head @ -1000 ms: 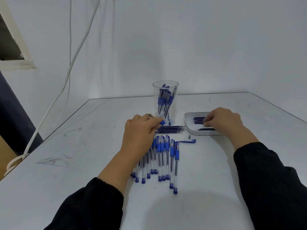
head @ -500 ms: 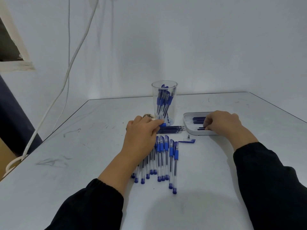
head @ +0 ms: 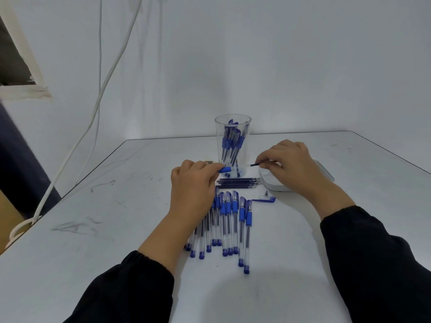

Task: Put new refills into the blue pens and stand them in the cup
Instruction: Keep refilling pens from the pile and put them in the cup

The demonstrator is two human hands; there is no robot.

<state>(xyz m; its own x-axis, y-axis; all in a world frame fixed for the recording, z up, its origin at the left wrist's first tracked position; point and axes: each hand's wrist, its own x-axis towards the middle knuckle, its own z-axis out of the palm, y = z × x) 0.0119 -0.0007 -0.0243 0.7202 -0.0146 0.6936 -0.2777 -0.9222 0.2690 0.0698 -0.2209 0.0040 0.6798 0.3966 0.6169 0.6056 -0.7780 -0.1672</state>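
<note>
Far left, a white cable [head: 93, 117] hung down the wall and trailed off past the bench [head: 98, 229] edge, and scuff marks showed on the pale surface beside it. Then the left hand [head: 193, 183], black sleeve [head: 130, 287] at the wrist, hovered over the left end of the pen row with its fingers [head: 210, 169] curled around a blue pen grip [head: 225, 169], the blue end poking out toward the right. Under that hand and just right of it lay the blue pens [head: 229, 220], side by side, caps toward the far side, clear barrels pointing at the near edge. Beyond them sat a small bundle of loose refills [head: 238, 182], lying crosswise. Farther back stood the clear cup [head: 232, 145], upright, with several blue pens already standing inside. Near the row's right end lay a lone blue pen cap [head: 264, 200]. Over to the right hand [head: 289, 164]: thumb and fingertips pinched a thin dark refill [head: 256, 164], its tip aimed left at the blue grip, close to it but not touching. Beneath that hand sat the white tray [head: 326, 173], mostly covered, its contents hidden.
</note>
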